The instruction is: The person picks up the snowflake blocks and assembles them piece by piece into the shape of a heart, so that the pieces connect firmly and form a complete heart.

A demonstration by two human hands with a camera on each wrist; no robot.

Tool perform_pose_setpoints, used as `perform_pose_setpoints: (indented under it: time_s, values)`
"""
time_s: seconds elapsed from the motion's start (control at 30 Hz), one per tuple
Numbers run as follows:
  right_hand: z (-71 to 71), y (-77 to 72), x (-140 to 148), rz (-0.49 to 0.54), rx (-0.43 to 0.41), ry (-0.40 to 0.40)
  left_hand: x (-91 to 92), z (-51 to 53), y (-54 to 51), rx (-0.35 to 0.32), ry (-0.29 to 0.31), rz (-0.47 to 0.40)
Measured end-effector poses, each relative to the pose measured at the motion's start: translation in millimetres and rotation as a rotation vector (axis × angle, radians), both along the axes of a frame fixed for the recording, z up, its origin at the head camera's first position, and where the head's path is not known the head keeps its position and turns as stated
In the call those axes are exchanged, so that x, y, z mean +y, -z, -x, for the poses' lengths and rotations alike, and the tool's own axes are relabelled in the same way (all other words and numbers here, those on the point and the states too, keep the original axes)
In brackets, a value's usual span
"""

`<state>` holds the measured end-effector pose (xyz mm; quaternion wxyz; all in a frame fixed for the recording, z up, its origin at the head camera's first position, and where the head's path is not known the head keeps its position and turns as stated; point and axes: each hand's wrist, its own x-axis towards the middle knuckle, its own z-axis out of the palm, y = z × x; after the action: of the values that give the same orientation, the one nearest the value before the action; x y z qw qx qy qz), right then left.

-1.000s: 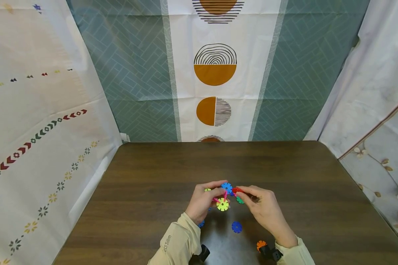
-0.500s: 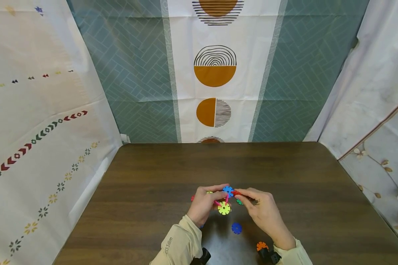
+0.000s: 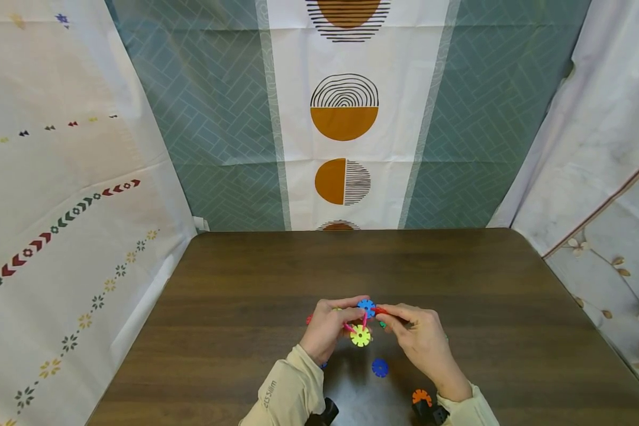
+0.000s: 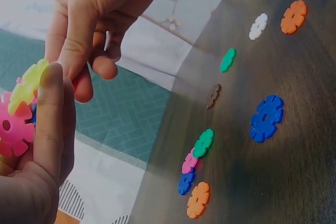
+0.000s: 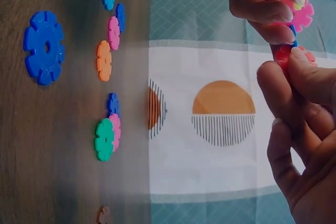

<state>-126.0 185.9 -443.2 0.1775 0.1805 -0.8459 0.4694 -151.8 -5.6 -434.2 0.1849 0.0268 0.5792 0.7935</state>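
Observation:
My left hand (image 3: 325,331) grips a cluster of joined notched discs above the table. In the head view a yellow disc (image 3: 360,336) hangs low on it and a light blue disc (image 3: 367,307) stands at its right, with pink pieces between. My right hand (image 3: 423,340) pinches a red disc (image 3: 380,310) between thumb and index finger, its edge against the light blue disc. The right wrist view shows the red disc (image 5: 284,56) touching a blue edge. A pink disc (image 4: 11,125) and a yellow disc (image 4: 29,84) show at the left hand; its fingers hide other parts.
On the wooden table (image 3: 234,284) lie a dark blue disc (image 3: 380,367), an orange disc (image 3: 421,397) near the right wrist, a white disc (image 4: 258,27), a brown disc (image 4: 213,96) and several green, pink, blue and orange discs. Patterned cloths hang behind and beside the table.
Both hands and the cluster have shifted slightly down in the head view. The red disc has turned a little and stays against the light blue one.

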Motion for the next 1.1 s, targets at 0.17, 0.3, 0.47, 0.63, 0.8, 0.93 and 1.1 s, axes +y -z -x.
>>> perform_pose_setpoints:
  time_s: [0.17, 0.3, 0.47, 0.63, 0.8, 0.93, 1.1]
  values:
    - [0.5, 1.6, 0, 0.0, 0.038, -0.005, -0.2, 1.3, 0.1, 0.005, 0.027, 0.014]
    - [0.5, 1.0, 1, 0.021, 0.081, -0.019, 0.4, 0.8, -0.1, 0.007, 0.051, 0.002]
    - [0.6, 1.6, 3, 0.03, 0.066, -0.028, 4.8, -1.4, 2.5, -0.007, 0.05, -0.025]
    - [2.8, 2.7, 6, 0.019, 0.022, -0.042, 9.7, -1.1, 6.6, -0.019, 0.032, -0.022]
    - [3.1, 2.2, 11, 0.016, -0.088, -0.053, 8.1, -0.8, 8.8, -0.005, -0.016, -0.016]
    - [1.8, 2.1, 24, -0.059, -0.237, 0.01, 4.0, -0.6, 8.3, 0.011, -0.027, -0.001]
    - [0.4, 4.4, 49, -0.305, -0.509, 0.084, -1.2, -0.2, 6.8, 0.02, -0.05, 0.009]
